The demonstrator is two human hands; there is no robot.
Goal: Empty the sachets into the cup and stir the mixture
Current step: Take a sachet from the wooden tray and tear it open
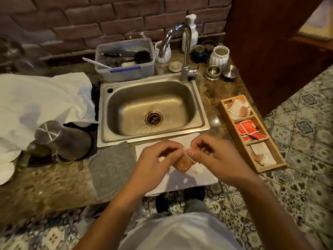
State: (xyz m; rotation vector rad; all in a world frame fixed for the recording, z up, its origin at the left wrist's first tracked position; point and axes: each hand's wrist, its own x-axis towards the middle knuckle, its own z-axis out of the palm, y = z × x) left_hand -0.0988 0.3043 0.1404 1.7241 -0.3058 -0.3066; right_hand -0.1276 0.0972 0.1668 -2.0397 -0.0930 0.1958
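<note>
My left hand (156, 156) and my right hand (212, 156) meet in front of the sink, both pinching the top edge of an orange-brown sachet (182, 164) that hangs below the fingertips. The sachet sits above a white cloth (196, 179) on the counter's front edge. A wooden tray (239, 139) at the right holds several more sachets in three compartments: orange-and-white ones at the back, red ones (247, 129) in the middle, white ones in front. No cup shows near my hands; they may hide it.
A steel sink (180, 98) with a tap (185, 51) lies behind my hands. A grey cloth (111, 168) lies left of the white one. A steel kettle (61, 139) stands at the left. Jars, white cups (219, 55) and a plastic tub (124, 60) line the back.
</note>
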